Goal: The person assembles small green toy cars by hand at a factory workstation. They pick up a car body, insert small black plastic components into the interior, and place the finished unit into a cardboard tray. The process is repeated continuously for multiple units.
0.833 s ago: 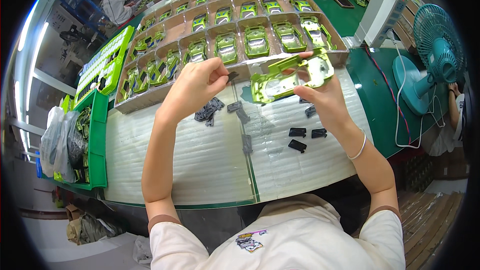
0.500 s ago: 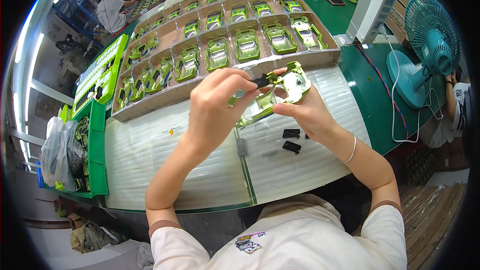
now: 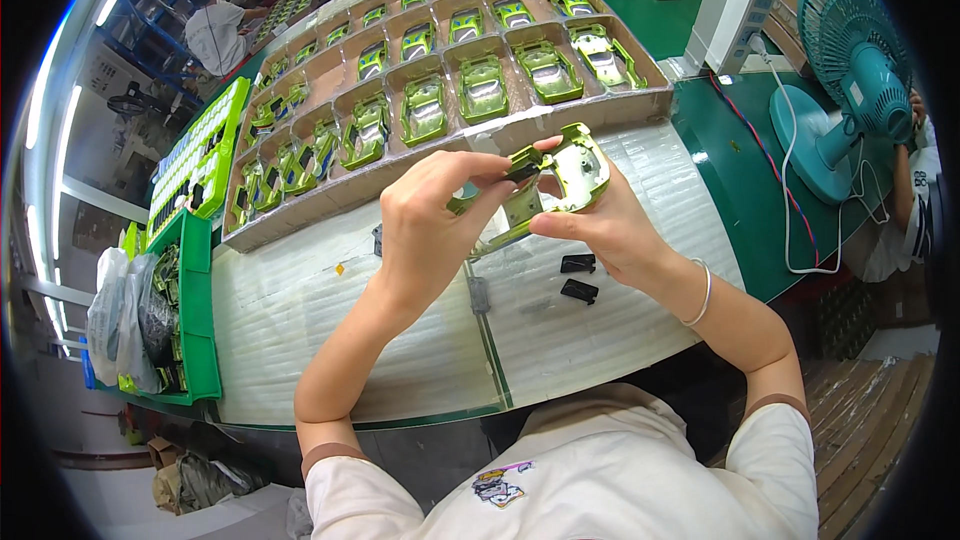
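Observation:
My right hand (image 3: 600, 225) grips a lime-green and silver plastic shell (image 3: 560, 175), held tilted above the white-covered table (image 3: 330, 340). My left hand (image 3: 435, 230) pinches a small black clip (image 3: 522, 172) between thumb and fingertips and presses it against the shell's upper middle. Two more black clips (image 3: 578, 276) lie on the table just below my right hand. Part of the shell is hidden behind my left fingers.
A cardboard tray (image 3: 640, 105) with compartments of green shells lies behind my hands. Green bins (image 3: 200, 240) and plastic bags (image 3: 125, 310) stand at the left. A teal fan (image 3: 850, 60) and a white power strip (image 3: 735, 0) stand at the right. A person (image 3: 225, 30) sits far back left.
My left hand rose from the pile of black clips on the table with one clip and brought it to the shell. Both hands came closer to me.

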`<state>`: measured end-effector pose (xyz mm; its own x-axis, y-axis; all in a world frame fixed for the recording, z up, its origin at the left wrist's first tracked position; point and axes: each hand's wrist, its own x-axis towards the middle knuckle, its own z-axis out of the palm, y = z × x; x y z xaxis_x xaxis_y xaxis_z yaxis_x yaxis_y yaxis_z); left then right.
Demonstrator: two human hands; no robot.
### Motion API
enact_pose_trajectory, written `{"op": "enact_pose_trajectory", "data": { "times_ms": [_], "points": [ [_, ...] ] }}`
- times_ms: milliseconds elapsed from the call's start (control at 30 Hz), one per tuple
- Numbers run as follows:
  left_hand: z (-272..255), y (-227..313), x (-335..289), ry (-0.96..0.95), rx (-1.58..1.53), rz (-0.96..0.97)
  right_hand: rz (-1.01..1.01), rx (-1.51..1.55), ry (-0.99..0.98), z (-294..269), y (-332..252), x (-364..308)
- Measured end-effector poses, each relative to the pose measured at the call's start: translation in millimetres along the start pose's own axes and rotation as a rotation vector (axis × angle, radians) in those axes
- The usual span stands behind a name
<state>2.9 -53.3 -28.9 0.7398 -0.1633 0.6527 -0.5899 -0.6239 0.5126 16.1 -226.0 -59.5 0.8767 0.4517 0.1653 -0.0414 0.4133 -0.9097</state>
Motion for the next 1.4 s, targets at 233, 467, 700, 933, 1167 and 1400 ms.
{"op": "enact_pose_trajectory", "data": {
  "times_ms": [233, 467, 700, 933, 1167, 1400],
  "points": [
    [-26, -12, 14, -0.087, -0.149, -0.108, -0.085, -0.062, 0.021, -5, 0, 5],
    [-58, -40, 21, -0.842, 0.059, -0.506, -0.232, -0.112, 0.2, -18, -9, 14],
    [-44, -60, 11, -1.008, 0.152, -0.317, -0.287, -0.135, 0.174, -23, -13, 16],
    [9, -17, -9, -0.74, -0.163, -0.11, -0.312, -0.097, 0.187, -27, -18, 16],
    [47, 2, -44, -0.519, -0.007, 0.208, -0.32, -0.127, 0.197, -27, -18, 17],
    [24, -8, -23, -0.569, -0.422, -0.41, -0.243, -0.117, 0.161, -28, -11, 16]
  ]
}}
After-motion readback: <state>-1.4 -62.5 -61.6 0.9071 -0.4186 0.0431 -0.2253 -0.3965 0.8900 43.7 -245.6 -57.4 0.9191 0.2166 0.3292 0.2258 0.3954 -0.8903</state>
